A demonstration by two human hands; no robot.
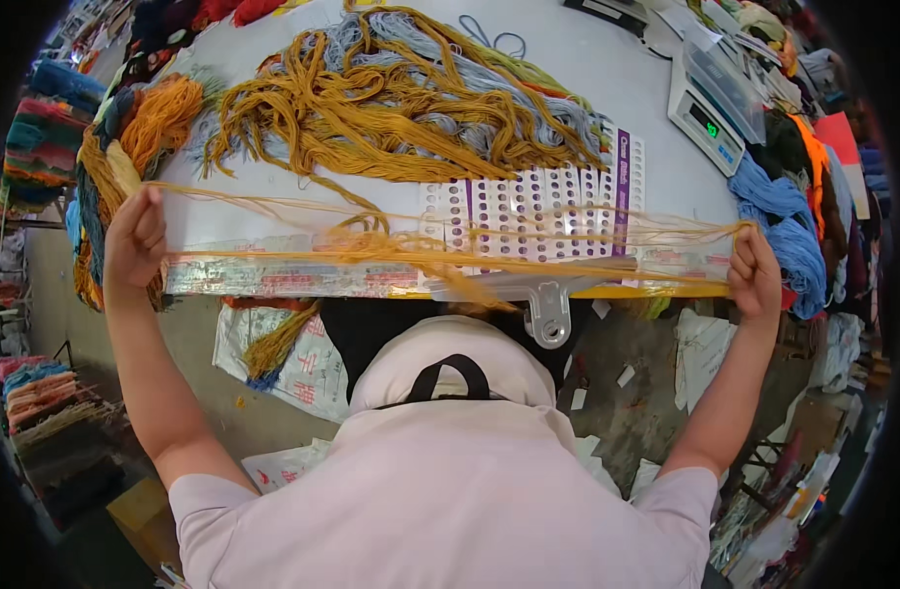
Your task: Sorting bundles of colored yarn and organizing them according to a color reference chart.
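Observation:
Long thin strands of golden-yellow yarn (pixel 568 263) stretch across the front edge of the table, both ends gripped in my fists. My left hand (pixel 136 238) is closed on one end at the table's left, my right hand (pixel 754 271) on the other at its right. Mid-span, some strands hang in a loose, blurred tangle. Behind them lies a large heap of mustard yarn (pixel 371 113) mixed with pale blue skeins (pixel 558 123). White cards with rows of holes (pixel 538 201) lie beneath the strands, right of the middle.
A clear clip (pixel 551 319) projects from the front edge. To the right stand a digital scale (pixel 703 118) and blue yarn (pixel 779 231); orange yarn (pixel 163 118) hangs at the left. A white sack (pixel 308 368) lies on the floor below.

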